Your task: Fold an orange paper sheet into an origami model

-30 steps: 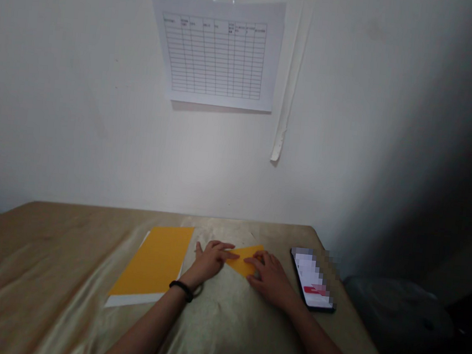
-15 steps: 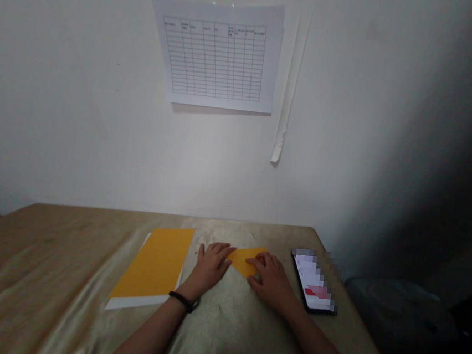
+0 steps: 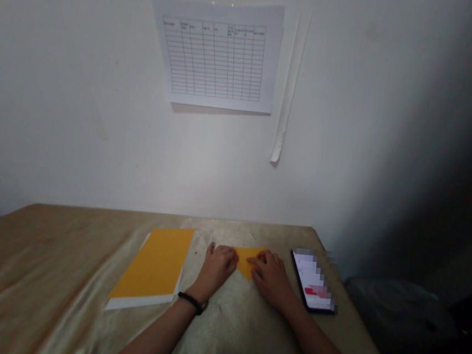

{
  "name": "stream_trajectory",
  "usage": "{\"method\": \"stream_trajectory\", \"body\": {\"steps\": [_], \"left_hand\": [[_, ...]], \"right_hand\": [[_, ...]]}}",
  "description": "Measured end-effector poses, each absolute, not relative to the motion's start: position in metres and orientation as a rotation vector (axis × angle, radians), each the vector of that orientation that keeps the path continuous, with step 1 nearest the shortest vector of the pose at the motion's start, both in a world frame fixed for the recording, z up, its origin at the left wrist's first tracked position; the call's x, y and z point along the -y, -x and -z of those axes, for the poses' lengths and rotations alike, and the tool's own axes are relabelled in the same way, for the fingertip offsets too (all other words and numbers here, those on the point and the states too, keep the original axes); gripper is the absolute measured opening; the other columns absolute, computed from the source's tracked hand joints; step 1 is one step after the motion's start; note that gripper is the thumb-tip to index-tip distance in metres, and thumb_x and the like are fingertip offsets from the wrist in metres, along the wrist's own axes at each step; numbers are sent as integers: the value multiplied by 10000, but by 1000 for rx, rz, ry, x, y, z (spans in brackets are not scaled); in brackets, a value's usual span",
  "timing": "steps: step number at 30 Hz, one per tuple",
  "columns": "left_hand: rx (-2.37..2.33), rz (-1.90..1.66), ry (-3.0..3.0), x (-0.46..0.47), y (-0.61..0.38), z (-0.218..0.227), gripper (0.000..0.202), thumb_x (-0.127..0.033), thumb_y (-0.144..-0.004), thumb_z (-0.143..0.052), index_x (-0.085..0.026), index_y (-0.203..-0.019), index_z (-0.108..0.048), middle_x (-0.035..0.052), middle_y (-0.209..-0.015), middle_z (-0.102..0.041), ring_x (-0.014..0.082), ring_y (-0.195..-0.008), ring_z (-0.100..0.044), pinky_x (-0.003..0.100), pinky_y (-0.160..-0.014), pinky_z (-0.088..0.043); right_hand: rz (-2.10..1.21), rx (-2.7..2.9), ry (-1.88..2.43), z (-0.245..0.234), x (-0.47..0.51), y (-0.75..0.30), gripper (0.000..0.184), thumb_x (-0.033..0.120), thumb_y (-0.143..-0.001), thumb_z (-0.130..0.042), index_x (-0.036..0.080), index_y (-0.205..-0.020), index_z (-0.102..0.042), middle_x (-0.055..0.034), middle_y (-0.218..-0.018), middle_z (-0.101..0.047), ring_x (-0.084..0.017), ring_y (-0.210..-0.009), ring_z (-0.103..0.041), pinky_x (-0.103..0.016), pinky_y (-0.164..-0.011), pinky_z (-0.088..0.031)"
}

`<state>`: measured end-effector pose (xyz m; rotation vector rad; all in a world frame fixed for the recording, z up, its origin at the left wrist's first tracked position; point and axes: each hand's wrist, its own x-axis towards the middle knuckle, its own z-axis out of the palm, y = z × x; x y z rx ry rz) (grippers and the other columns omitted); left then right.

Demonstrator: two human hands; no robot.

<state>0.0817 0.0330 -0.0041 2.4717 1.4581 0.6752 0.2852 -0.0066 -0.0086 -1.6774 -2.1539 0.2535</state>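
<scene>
Left hand (image 3: 218,264): fingers curled at the folded orange paper's (image 3: 246,260) left edge; pinch cannot be confirmed. Right hand (image 3: 270,275): fingers flat, together, pinning it against the tablecloth (image 3: 230,321).

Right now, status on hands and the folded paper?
Left hand and right hand on folded orange paper, flat on cloth. Phone right, orange sheet left, both apart.

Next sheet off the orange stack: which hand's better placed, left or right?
Probably left. The left hand lies on the side of the orange stack, nothing between them; the right hand sits beyond the folded orange piece, next to the phone, and would have to cross over.
</scene>
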Motion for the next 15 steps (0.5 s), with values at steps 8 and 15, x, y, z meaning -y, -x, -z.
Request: {"method": "stream_trajectory", "body": {"steps": [8, 15], "left_hand": [[-1489, -660, -2408, -34, -81, 6, 100, -265, -859, -637, -262, -947, -683, 20, -1161, -702, 235, -1182, -564, 494, -1115, -225], [-1523, -662, -2428, -30, -85, 6, 289, -405, -755, -765, -238, -937, -616, 25, -1112, -677, 279, -1140, -557, 541, -1093, -231]], "right_hand": [[-249, 2154, 1673, 13, 5, -286, 363, 283, -929, -531, 345, -1275, -624, -58, -1237, -556, -245, -1159, -483, -405, -1035, -356], [-235, 2148, 1658, 14, 4, -285, 362, 283, -929, -530, 337, -1274, -626, -63, -1232, -558, -250, -1152, -488, -409, -1028, -361]]}}
